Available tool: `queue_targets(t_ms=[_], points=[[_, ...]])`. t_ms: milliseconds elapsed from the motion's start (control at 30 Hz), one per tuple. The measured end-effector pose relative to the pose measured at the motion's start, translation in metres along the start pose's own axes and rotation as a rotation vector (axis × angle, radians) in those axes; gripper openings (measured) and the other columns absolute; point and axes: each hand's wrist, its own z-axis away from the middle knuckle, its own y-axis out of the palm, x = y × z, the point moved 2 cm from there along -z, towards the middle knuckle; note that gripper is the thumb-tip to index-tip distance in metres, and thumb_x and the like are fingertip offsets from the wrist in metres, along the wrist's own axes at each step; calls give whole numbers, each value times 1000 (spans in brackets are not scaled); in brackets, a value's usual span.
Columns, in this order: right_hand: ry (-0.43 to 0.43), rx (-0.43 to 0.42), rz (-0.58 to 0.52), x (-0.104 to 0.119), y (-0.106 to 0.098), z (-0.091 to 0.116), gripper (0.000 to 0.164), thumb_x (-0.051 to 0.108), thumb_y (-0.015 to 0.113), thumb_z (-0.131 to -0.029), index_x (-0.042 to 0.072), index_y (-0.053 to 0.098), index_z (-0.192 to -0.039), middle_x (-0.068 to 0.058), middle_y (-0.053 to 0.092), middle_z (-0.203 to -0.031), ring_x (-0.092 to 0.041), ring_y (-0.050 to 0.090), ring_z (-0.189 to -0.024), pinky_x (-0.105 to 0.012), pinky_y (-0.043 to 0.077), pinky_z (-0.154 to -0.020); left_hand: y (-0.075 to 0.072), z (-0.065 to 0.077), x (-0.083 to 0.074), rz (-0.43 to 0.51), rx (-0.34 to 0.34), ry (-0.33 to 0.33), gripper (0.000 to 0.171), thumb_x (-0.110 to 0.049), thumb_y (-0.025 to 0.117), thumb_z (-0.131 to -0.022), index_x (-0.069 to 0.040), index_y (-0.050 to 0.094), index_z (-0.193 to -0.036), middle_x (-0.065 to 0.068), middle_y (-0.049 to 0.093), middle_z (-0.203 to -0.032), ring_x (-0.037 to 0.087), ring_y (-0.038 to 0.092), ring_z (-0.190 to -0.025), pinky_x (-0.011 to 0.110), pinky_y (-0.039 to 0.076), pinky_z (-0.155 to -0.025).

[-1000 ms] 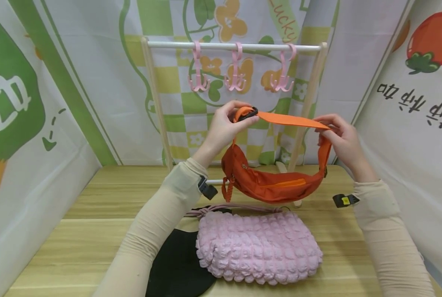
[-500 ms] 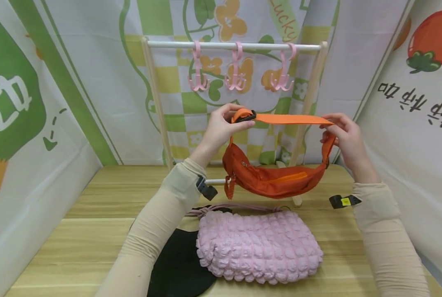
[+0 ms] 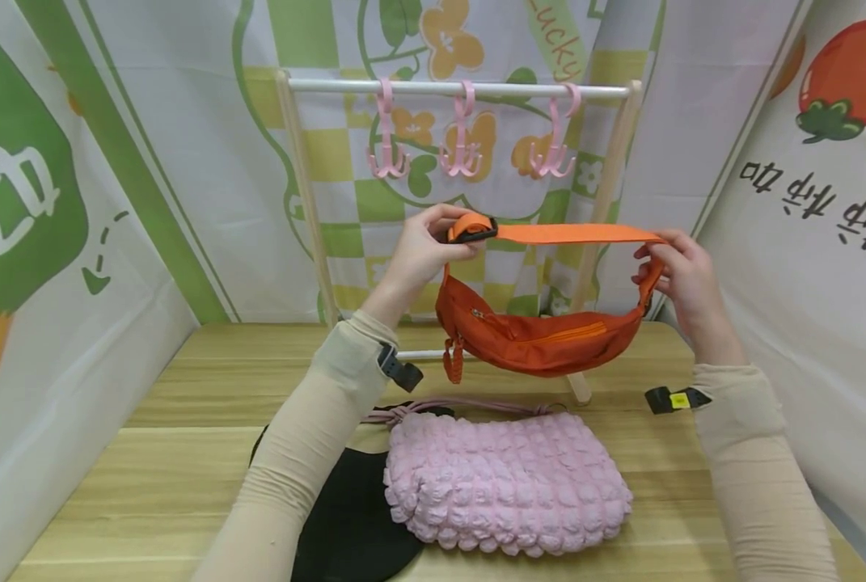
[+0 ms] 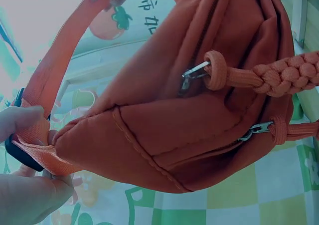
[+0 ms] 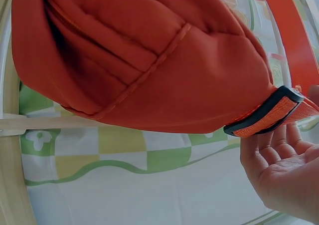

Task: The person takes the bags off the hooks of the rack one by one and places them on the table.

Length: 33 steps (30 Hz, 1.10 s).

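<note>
An orange waist bag [image 3: 542,343] hangs in the air by its strap [image 3: 571,234], stretched nearly level between both hands. My left hand [image 3: 420,252] pinches the strap at a black buckle [image 3: 474,232], where the webbing is doubled over. At the other end, my right hand [image 3: 687,279] holds the strap where it bends down to the bag. The right wrist view has a second black buckle [image 5: 266,112] beside that hand's fingers. Braided zipper pulls [image 4: 286,75] dangle from the bag's zippers in the left wrist view.
Behind the bag stands a rack with a metal rail [image 3: 509,89]. Three pink multi-prong hooks [image 3: 462,149] hang from it. A pink quilted bag [image 3: 509,485] lies on the wooden table [image 3: 163,477], overlapping a flat black item [image 3: 356,517]. Printed cloth walls surround the table.
The orange bag has risen slightly. My left hand has shifted a little left and my right hand a little right, so the strap between them is straighter.
</note>
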Motion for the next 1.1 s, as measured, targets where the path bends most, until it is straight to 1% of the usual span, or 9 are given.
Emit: queue_targets(t_ms=[133,267,400,533,667,767,867,1000,1100], points=[[6,-13,13,-3,0,0,9,19,54,-97,11,57,-100,2,64,-81,-11,57,-61,-21,55,-62,-1,0,2,-8,1,-27,46,15,64,-77,-7,61,-118,14,65,-116,30,62,-104,31,55,-80],[21,-18,19,-5,-1,1,9,21,54,-97,13,58,-96,3,63,-80,-11,56,-60,-21,55,-62,-3,1,3,-18,-9,-34,51,18,61,-75,-7,61,-120,13,64,-119,22,62,-104,28,54,-77],[39,-3,-1,-8,-1,2,9,19,53,-97,12,58,-95,2,62,-80,-10,56,-60,-21,55,-61,-6,2,5,-1,-22,-24,52,20,61,-75,-6,60,-121,14,63,-120,19,61,-101,27,53,-77],[42,-12,36,-11,0,3,10,21,52,-98,13,59,-97,3,60,-80,-10,55,-60,-22,55,-61,-10,3,9,34,-47,-21,50,18,61,-78,-4,60,-123,13,63,-120,19,61,-98,26,52,-79],[44,-42,89,-14,1,4,12,24,52,-98,16,61,-97,4,59,-80,-9,54,-60,-22,55,-60,-13,4,14,84,-77,-18,46,14,63,-80,-3,60,-123,10,64,-117,18,61,-100,28,52,-86],[49,-50,88,-17,1,4,12,24,52,-98,16,61,-96,4,59,-79,-9,54,-59,-21,55,-59,-15,4,19,115,-99,-10,43,12,65,-81,-2,61,-121,9,65,-113,17,61,-101,31,52,-90],[52,-51,85,-19,1,5,12,24,52,-98,16,60,-95,4,59,-79,-9,53,-58,-21,54,-58,-17,5,22,123,-114,-1,41,10,67,-81,-1,62,-120,9,66,-111,17,61,-100,31,52,-91],[49,-54,92,-20,0,5,12,25,52,-98,15,60,-96,5,59,-78,-9,53,-58,-21,54,-57,-19,6,24,80,-127,6,38,6,68,-81,-3,63,-118,8,67,-110,16,62,-96,27,53,-83],[51,-55,99,-21,-1,5,12,25,52,-97,15,59,-97,4,58,-78,-9,53,-58,-21,54,-57,-20,5,25,40,-133,-1,36,3,69,-82,-5,65,-117,4,68,-104,14,62,-85,25,51,-70]])
